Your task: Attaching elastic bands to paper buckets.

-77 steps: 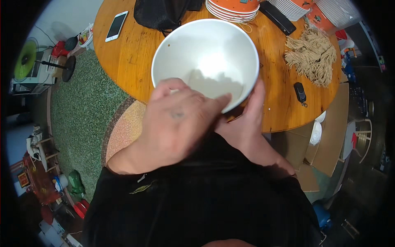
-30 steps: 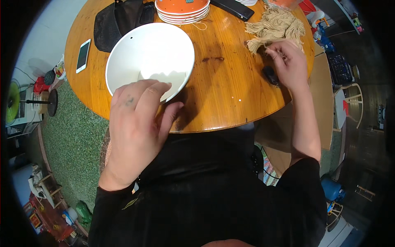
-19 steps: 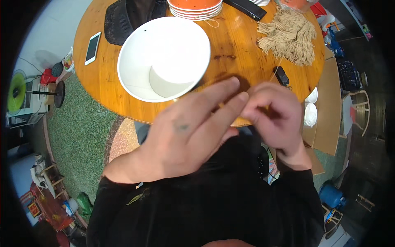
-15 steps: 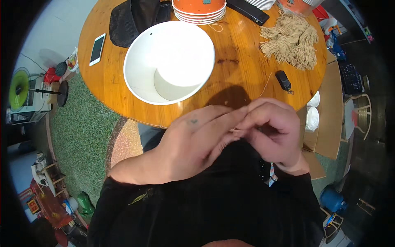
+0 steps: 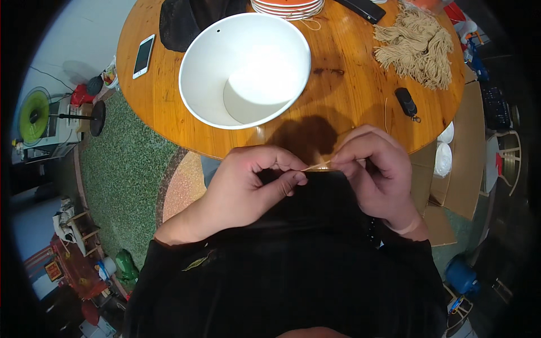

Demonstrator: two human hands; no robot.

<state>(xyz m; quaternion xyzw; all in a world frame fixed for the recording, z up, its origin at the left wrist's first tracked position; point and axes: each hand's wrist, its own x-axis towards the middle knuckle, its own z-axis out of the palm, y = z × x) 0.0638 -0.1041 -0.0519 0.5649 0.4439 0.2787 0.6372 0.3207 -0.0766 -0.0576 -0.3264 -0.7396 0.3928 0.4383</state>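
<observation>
A short piece of tan string (image 5: 317, 166) is stretched between my two hands, just off the table's near edge. My left hand (image 5: 248, 183) pinches one end between thumb and forefinger. The fingers of my right hand (image 5: 378, 169) are closed on the other end, and a bit of string shows at them. Beyond my left hand stands a large white bucket (image 5: 191, 84), its mouth facing me and a small hole near its far rim. A loose bundle of tan strings (image 5: 417, 48) lies at the far right.
On the round wooden table (image 5: 349, 101) are a white phone (image 5: 144, 56), black mesh bag (image 5: 172, 31), stacked orange-and-white buckets (image 5: 287, 8), a long black case (image 5: 363, 8) and a black key fob (image 5: 405, 101). Open cardboard boxes (image 5: 465, 152) stand right of the table; a green fan (image 5: 35, 115) is left.
My hands have drawn apart, leaving the string visible between them. My left hand has turned so its thumb shows. The view has shifted, so the table things appear higher and farther right.
</observation>
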